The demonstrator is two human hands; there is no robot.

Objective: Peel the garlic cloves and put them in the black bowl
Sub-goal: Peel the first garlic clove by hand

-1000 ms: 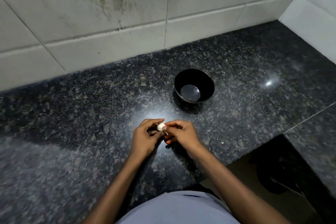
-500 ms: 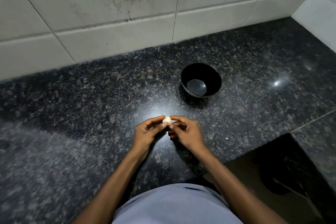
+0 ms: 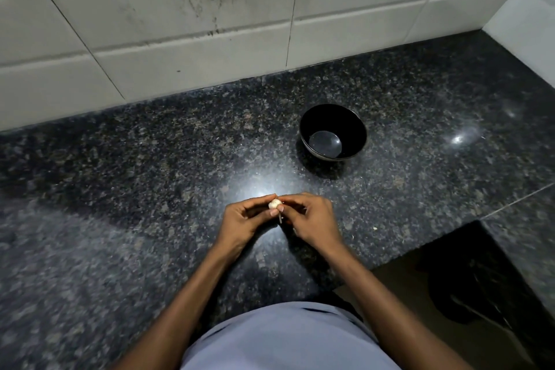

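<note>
A small pale garlic piece (image 3: pixel 274 204) is held just above the dark granite counter (image 3: pixel 150 177), pinched between the fingertips of both hands. My left hand (image 3: pixel 243 221) grips it from the left with thumb and forefinger. My right hand (image 3: pixel 312 219) pinches it from the right, and a thin stem or strip of skin hangs down beneath it. The black bowl (image 3: pixel 333 131) stands upright on the counter beyond my right hand, with nothing visible inside it.
A white tiled wall (image 3: pixel 180 39) runs along the back of the counter and another wall closes the right corner. The counter's front edge steps back at the lower right, where a dark floor area (image 3: pixel 468 294) shows.
The camera has shifted slightly, so the bowl and hands sit differently in view. The hands stay together on the garlic, fingers working at it; the hanging strip shows again below it.
</note>
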